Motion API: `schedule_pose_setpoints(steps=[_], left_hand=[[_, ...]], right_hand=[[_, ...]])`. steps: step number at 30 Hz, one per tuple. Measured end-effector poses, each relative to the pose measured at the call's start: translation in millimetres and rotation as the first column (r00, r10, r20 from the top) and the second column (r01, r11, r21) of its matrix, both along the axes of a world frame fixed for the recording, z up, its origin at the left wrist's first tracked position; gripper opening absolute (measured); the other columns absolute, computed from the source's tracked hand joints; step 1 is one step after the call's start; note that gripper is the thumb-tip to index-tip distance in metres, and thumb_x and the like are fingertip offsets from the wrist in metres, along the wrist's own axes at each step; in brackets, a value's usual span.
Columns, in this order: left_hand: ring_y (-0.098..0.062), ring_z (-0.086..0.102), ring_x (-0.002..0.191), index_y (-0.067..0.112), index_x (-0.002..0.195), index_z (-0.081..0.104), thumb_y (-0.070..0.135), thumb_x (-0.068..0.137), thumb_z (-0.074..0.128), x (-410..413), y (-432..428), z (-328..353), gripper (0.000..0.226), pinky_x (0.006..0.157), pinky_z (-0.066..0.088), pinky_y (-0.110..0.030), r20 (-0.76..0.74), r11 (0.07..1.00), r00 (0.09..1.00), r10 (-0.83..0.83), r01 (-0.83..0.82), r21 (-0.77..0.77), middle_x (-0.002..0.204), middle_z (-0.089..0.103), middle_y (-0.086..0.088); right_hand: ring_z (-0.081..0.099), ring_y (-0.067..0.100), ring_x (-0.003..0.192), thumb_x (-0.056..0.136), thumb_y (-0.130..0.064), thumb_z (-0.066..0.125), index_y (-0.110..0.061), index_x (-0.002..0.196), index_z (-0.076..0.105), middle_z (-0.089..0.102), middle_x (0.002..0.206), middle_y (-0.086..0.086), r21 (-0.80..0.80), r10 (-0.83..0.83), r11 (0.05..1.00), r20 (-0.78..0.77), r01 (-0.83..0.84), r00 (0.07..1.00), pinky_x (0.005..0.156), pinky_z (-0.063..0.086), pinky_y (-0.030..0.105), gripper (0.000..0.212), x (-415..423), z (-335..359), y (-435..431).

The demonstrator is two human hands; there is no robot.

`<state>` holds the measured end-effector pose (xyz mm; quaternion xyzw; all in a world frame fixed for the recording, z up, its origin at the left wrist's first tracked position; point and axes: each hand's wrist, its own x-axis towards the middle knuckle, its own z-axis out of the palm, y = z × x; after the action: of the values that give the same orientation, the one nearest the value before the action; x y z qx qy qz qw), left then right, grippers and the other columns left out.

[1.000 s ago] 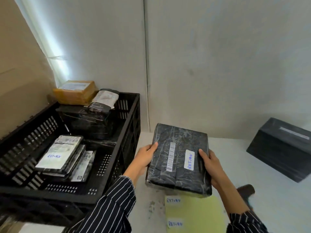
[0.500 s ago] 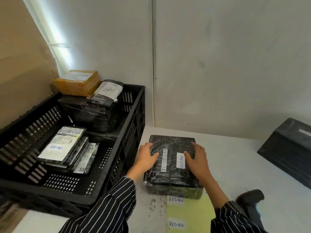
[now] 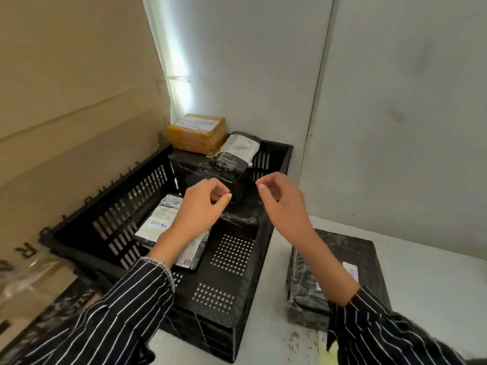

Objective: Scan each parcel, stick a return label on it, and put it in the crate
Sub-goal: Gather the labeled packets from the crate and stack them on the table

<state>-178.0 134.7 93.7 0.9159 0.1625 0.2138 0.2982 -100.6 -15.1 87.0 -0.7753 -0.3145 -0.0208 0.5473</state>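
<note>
1. Your hands have let go of the black parcel and risen over the crate. That parcel lies flat on the table at the crate's 3 o'clock, white label up.
2. Inside the crate, a flat parcel marked RETURN lies toward 9 o'clock. A large black wrapped parcel fills the 12 o'clock end, with a grey bag on top.
3. A tan box sits at the 11 o'clock corner.
4. Your left hand hovers over the crate's middle, fingers loosely curled, thumb tip near forefinger, holding nothing.
5. Your right hand hovers at its 3 o'clock, loosely curled, empty.
</note>
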Motion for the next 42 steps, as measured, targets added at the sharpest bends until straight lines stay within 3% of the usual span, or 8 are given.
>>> schedule_pose_setpoints(steps=[4, 8, 11, 18, 23, 32, 38, 42], left_hand=[[-0.014, 0.060, 0.093, 0.012, 0.101, 0.063, 0.024, 0.089, 0.061, -10, 81, -22, 0.017, 0.077, 0.041, -0.021, -0.182, 0.996, 0.979, 0.092, -0.087, 0.038, 0.098, 0.064, 0.001], [-0.024, 0.051, 0.117, 0.010, 0.120, 0.054, 0.029, 0.089, 0.059, -10, 145, -50, 0.037, 0.096, 0.038, -0.030, -0.463, 0.982, 0.883, 0.078, 0.011, 0.187, 0.126, 0.054, -0.009], [-0.027, 0.034, 0.133, 0.012, 0.140, 0.034, 0.033, 0.090, 0.058, -5, 172, -63, 0.059, 0.110, 0.030, -0.034, -0.649, 0.971, 0.761, -0.012, 0.165, 0.175, 0.144, 0.033, -0.012], [-0.029, -0.007, 0.146, 0.022, 0.150, -0.007, 0.036, 0.087, 0.062, 8, 207, -74, 0.095, 0.117, 0.008, -0.044, -0.826, 0.931, 0.551, -0.122, 0.351, 0.096, 0.157, -0.015, -0.010], [-0.032, -0.008, 0.145, 0.022, 0.149, -0.011, 0.033, 0.085, 0.066, 11, 217, -90, 0.101, 0.119, 0.010, -0.043, -0.876, 0.894, 0.464, -0.130, 0.438, 0.099, 0.156, -0.021, -0.013], [-0.029, -0.013, 0.144, 0.020, 0.148, -0.017, 0.024, 0.083, 0.069, 18, 217, -90, 0.107, 0.119, 0.009, -0.047, -0.895, 0.897, 0.417, -0.158, 0.440, 0.047, 0.155, -0.022, -0.011], [-0.031, -0.009, 0.145, 0.029, 0.147, -0.017, 0.018, 0.081, 0.071, 20, 220, -79, 0.110, 0.118, 0.009, -0.050, -0.888, 0.915, 0.410, -0.208, 0.402, -0.029, 0.155, -0.024, -0.008], [-0.032, -0.003, 0.145, 0.038, 0.146, -0.011, 0.016, 0.079, 0.073, 22, 222, -76, 0.110, 0.118, 0.012, -0.050, -0.871, 0.925, 0.431, -0.235, 0.376, -0.063, 0.156, -0.019, -0.008]], right_hand=[[0.052, 0.009, 0.074, 0.092, -0.023, 0.054, -0.012, 0.098, 0.058, 0.057, 0.083, -0.002, -0.314, 0.078, 0.939, -0.202, -0.140, 0.976, 0.063, 0.041, 0.018, 0.013, 12, 0, 87], [0.051, 0.021, 0.062, 0.096, -0.031, 0.047, 0.002, 0.126, 0.044, 0.053, 0.075, 0.011, -0.503, -0.024, 0.755, -0.662, -0.420, 0.749, 0.059, 0.045, 0.032, 0.044, 26, -33, 166], [0.053, 0.022, 0.059, 0.098, -0.048, 0.032, 0.001, 0.135, 0.035, 0.055, 0.076, 0.014, -0.596, -0.139, 0.684, -0.673, -0.421, 0.727, 0.058, 0.047, 0.034, 0.061, 29, -70, 199], [0.061, 0.035, 0.097, 0.093, -0.062, 0.013, -0.005, 0.142, 0.029, 0.053, 0.123, 0.026, -0.520, -0.296, 0.811, -0.759, -0.268, 0.580, 0.083, 0.052, 0.046, 0.076, 13, -141, 224], [0.032, 0.039, 0.135, 0.097, -0.054, 0.015, 0.007, 0.136, 0.039, 0.038, 0.145, 0.025, -0.541, -0.382, 0.831, -0.724, -0.128, 0.574, 0.112, 0.027, 0.044, 0.076, 5, -176, 230], [0.048, 0.014, 0.078, 0.078, -0.081, 0.029, -0.010, 0.135, 0.042, 0.053, 0.093, 0.000, -0.337, -0.261, 0.934, -0.873, -0.122, 0.413, 0.063, 0.042, 0.026, 0.093, 9, -203, 215], [0.061, 0.030, 0.110, 0.076, -0.055, 0.064, -0.003, 0.135, 0.040, 0.059, 0.128, 0.015, -0.174, -0.189, 0.982, -0.926, 0.075, 0.328, 0.093, 0.050, 0.050, 0.082, 18, -270, 213], [0.043, 0.032, 0.130, 0.090, -0.039, 0.052, -0.014, 0.144, 0.023, 0.036, 0.149, 0.010, -0.150, -0.210, 0.974, -0.878, 0.170, 0.430, 0.105, 0.039, 0.053, 0.066, 19, -287, 213]])
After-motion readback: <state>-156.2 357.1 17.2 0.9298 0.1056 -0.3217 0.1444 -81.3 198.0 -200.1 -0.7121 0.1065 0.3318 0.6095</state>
